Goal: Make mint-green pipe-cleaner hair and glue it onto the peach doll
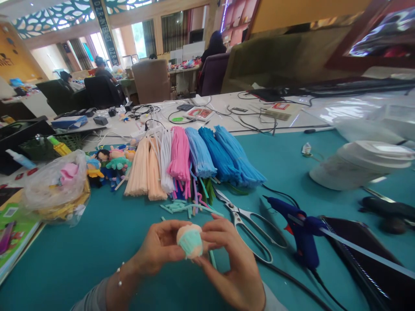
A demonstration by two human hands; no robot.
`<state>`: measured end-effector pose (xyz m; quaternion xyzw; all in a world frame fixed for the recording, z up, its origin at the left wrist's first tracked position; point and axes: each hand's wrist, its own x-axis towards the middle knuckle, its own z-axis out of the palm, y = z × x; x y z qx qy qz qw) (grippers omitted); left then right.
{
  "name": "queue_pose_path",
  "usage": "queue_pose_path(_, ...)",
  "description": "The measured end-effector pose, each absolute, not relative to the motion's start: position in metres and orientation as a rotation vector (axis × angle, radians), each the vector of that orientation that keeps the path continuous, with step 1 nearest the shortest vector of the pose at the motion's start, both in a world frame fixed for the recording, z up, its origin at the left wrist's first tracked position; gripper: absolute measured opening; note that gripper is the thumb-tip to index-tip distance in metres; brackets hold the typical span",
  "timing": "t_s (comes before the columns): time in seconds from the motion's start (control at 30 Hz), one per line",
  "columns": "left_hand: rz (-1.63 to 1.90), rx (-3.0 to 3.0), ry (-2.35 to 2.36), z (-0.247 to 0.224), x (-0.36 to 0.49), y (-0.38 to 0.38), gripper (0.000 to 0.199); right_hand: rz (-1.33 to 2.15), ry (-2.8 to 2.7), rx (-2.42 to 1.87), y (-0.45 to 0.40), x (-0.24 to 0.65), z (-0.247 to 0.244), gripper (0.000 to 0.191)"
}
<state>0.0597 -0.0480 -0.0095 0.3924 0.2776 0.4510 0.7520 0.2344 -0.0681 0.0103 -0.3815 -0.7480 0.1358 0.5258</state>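
Note:
A small round fuzzy ball (190, 242), peach with a mint-green patch, is held up over the green mat. My left hand (155, 246) pinches it from the left between thumb and fingers. From the other side, the fingertips and thumb of my right hand (231, 259) close on it. A mint pipe cleaner (212, 260) shows just below the ball, partly hidden by my right hand. Short cut mint pieces (178, 206) lie beyond my hands. To the right of them are metal scissors (246, 220), their handles spread apart, and a blue glue gun (300, 229).
Bundles of pipe cleaners in peach (147, 170), pink (180, 153) and blue (220, 155) lie across the mat. Small dolls (113, 162) and a plastic bag (55, 181) are at left. A white tub (340, 168) and a dark tablet-like slab (363, 255) are at right. Several people sit farther back.

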Motion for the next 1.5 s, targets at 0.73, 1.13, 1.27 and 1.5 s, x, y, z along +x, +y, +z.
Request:
queue_pose_path(0.73,1.040,0.588,0.659,0.004,0.071,-0.049,0.045,0.417,-1.781,-0.967,-0.065,0.235,0.006,0.027)
queue_pose_path(1.13,1.045,0.501,0.746,0.000,0.076,-0.054,0.046,0.274,-1.829,-0.970,-0.063,0.234,0.010,0.014)
queue_pose_path(1.27,1.033,0.521,0.764,0.003,0.077,-0.055,0.047,0.254,-1.839,-0.946,-0.063,0.234,0.009,0.013)
queue_pose_path(1.5,1.057,0.595,0.773,0.003,0.078,-0.055,0.049,0.248,-1.851,-0.924,-0.063,0.235,0.007,0.015)
